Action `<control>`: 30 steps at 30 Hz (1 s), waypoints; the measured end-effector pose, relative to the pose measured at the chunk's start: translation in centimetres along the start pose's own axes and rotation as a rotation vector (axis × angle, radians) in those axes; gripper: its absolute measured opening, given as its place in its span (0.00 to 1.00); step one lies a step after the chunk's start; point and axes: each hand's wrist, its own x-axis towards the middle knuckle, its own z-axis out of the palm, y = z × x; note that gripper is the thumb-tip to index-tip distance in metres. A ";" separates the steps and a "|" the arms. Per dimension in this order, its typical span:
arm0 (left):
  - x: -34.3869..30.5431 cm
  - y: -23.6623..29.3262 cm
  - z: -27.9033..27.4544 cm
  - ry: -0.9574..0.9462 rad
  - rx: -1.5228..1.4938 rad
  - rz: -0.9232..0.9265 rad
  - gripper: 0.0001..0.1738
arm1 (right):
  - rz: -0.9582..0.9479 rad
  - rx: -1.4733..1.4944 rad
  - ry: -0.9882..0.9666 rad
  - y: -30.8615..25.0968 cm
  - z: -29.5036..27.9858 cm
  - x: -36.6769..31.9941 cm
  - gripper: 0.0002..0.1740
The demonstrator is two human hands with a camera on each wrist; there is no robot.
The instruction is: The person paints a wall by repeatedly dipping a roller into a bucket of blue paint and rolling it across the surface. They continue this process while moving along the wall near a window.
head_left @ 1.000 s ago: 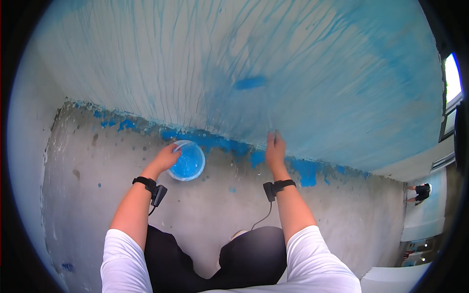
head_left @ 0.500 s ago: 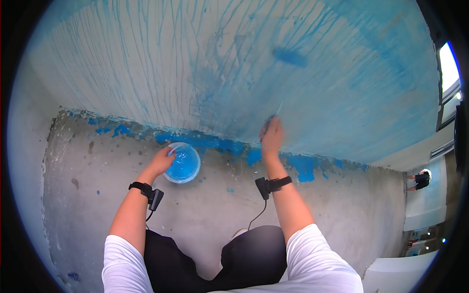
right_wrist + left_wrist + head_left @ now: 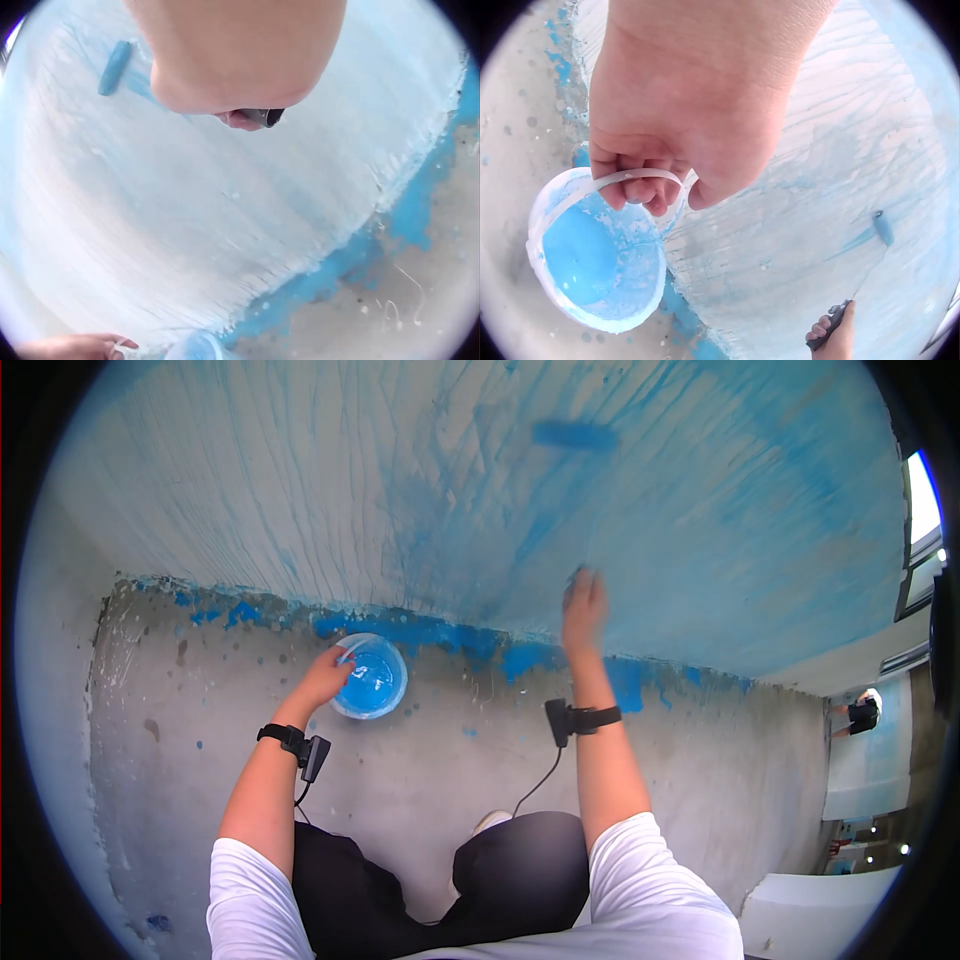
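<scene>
My left hand (image 3: 328, 675) grips the thin white handle (image 3: 634, 173) of a white bucket (image 3: 537, 251), fingers curled round it. Bright blue paint (image 3: 581, 251) fills the bottom of the bucket, and paint smears coat its inner wall. In my right hand (image 3: 584, 612) is the dark handle (image 3: 829, 324) of a paint roller, fingers wrapped round it. A thin wire frame runs up to its blue roller sleeve (image 3: 576, 435), blurred in the head view and lying over the wall (image 3: 450, 550). Below the sleeve a darker blue streak (image 3: 540, 535) marks the wall.
Pale blue drips and washes cover the wall. Blue paint spills (image 3: 400, 628) line the foot of the wall on the grey concrete floor (image 3: 220, 760). Another person (image 3: 862, 715) stands far to the right, near a window (image 3: 922, 505).
My right hand has moved up and a little right, and the roller sleeve has travelled up the wall. A darker blue streak shows below it. The bucket has shifted slightly left with my left hand.
</scene>
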 end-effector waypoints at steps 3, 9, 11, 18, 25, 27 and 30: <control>-0.2 -0.9 0.4 0.006 0.007 -0.022 0.18 | -0.044 -0.105 -0.042 -3.7 -1.8 1.4 0.22; -1.7 -0.6 1.0 0.069 0.048 -0.052 0.24 | 0.018 -0.417 -0.099 3.0 -9.0 -2.3 0.16; -2.4 -1.9 0.8 0.152 0.084 -0.074 0.25 | 0.099 -0.464 -0.105 3.4 -12.8 -4.6 0.15; -9.3 4.4 -2.9 0.115 0.448 0.036 0.23 | 0.327 -0.517 -0.125 0.8 -22.3 -10.1 0.13; -19.4 21.1 -7.2 -0.125 0.577 0.113 0.11 | 0.489 -0.483 -0.047 -7.8 -26.0 -11.2 0.12; -23.1 26.5 -7.9 -0.251 0.644 0.126 0.11 | 0.533 -0.496 -0.087 -9.6 -27.0 -11.1 0.11; -28.2 31.5 -9.3 -0.504 0.805 0.236 0.10 | 0.546 -0.479 -0.105 -12.5 -28.6 -11.0 0.11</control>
